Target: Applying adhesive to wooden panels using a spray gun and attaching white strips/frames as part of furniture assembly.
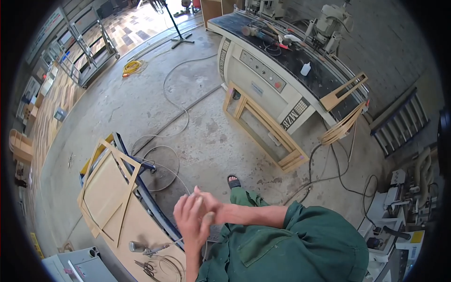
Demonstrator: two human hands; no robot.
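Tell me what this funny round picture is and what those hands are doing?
The picture comes from a camera worn on a person's head, looking down, and its wide lens bends everything round. So you see the person's own green work clothes and both arms.

The left hand and right hand are pressed together in front of the body. Whether anything sits between them, I cannot tell.

It is a woodwork shop. Below the hands is a wooden bench. On it lie thin wooden frames, a metal air tool, scissors and a coil of wire.

Across the concrete floor stands a big cream machine, with another wooden frame leaning against it. Cables snake over the floor.
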